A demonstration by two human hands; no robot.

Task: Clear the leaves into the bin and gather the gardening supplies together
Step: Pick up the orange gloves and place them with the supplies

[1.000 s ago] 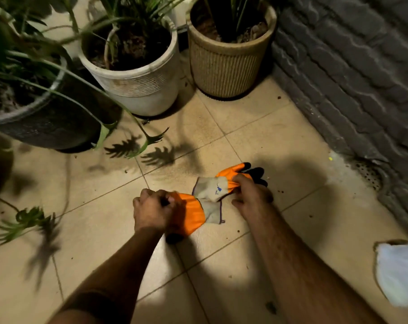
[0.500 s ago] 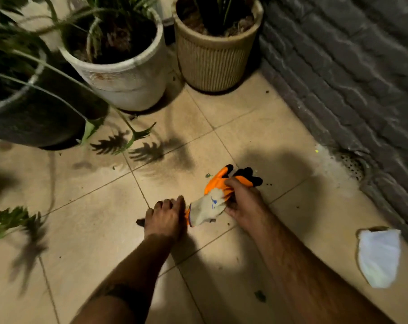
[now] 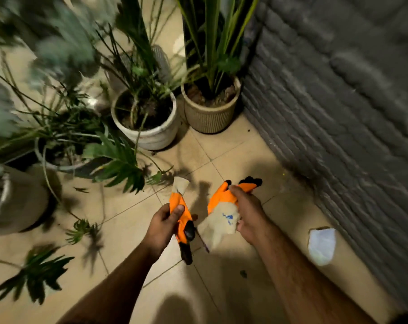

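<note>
Gloves apart above the tiled floor (image 3: 133,220), potted plants (image 3: 147,118) at eleven o'clock: my left hand (image 3: 162,226) grasps one glove (image 3: 180,213), my right hand (image 3: 249,212) the other glove (image 3: 221,213).

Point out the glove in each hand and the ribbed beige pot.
left-hand glove (image 3: 180,220), head view, orange middle.
right-hand glove (image 3: 221,220), head view, pale cuff.
ribbed beige pot (image 3: 210,118), head view, front wall.

The glove in my left hand (image 3: 162,226) is orange with a beige cuff and black fingertips. The glove in my right hand (image 3: 251,212) matches, with a blue mark on its cuff.
</note>
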